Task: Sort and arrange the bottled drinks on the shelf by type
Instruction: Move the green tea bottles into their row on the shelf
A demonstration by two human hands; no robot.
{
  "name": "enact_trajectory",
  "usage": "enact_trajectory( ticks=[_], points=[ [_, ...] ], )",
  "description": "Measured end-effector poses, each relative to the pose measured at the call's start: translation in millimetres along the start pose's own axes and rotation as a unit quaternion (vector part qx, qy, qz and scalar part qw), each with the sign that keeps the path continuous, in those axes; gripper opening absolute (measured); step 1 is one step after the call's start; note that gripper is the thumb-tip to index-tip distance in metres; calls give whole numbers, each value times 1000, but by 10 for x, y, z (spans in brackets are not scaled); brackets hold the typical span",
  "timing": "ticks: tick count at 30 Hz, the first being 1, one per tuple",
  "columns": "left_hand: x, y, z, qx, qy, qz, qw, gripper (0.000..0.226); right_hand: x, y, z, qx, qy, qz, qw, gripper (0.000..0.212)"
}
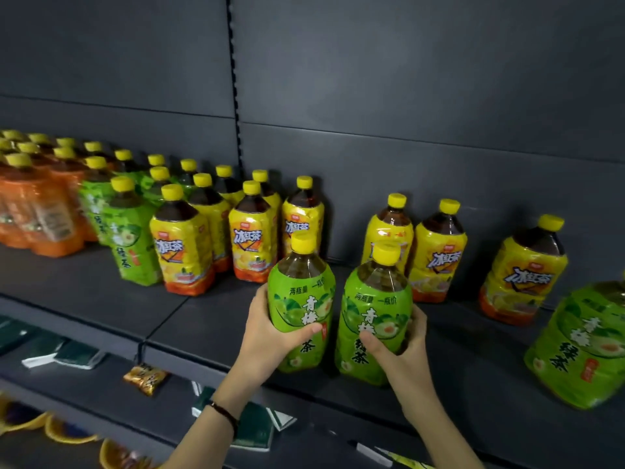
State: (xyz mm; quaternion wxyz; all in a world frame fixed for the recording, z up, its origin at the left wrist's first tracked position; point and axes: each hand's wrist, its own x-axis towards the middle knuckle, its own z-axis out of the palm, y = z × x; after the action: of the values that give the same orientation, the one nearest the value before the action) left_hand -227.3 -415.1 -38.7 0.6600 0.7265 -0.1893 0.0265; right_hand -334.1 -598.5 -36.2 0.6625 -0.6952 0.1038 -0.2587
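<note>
Gripping green bottle (300, 299) in left hand (267, 333), fingers curled round label. Gripping second green bottle (372, 309) in right hand (402, 350), thumb pressing across front. Holding both upright, side by side, at front of shelf (473, 360). Reading on labels: 两瓶量 一瓶价, 青梅绿茶. Spotting yellow bottles (252, 238) behind, marked 冰红茶. Spotting third green bottle (581, 343) far right, 绿茶 showing. Glimpsing orange bottles (33, 214) far left, writing too blurred.
</note>
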Motion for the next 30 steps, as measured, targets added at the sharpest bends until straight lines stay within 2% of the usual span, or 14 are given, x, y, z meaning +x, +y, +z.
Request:
enact_trajectory(
  ticks=[3, 6, 9, 15, 19, 27, 30],
  points=[
    [-10, -46, -251, 32, 21, 5, 999, 82, 8, -11, 328, 4, -13, 2, 1000, 77],
    [15, -96, -630, 44, 38, 3, 998, 85, 10, -37, 697, 16, -3, 2, 1000, 74],
    [55, -197, -1112, 51, 45, 2, 998, 92, 11, -27, 1119, 27, -6, -2, 1000, 79],
    [233, -332, -2150, 84, 87, 2, 993, 86, 8, -39, 2193, 31, -37, -26, 999, 77],
    [439, -410, -2868, 118, 101, -2, 988, 95, -15, -45, 2930, 39, -64, -36, 997, 72],
    [895, -651, -3996, 163, 155, -23, 974, 103, -14, 47, 4126, 39, -99, -27, 994, 81],
    [1048, -702, -4255, 130, 162, -33, 978, 105, 17, 81, 4410, 31, -130, -17, 991, 84]
  ],
)
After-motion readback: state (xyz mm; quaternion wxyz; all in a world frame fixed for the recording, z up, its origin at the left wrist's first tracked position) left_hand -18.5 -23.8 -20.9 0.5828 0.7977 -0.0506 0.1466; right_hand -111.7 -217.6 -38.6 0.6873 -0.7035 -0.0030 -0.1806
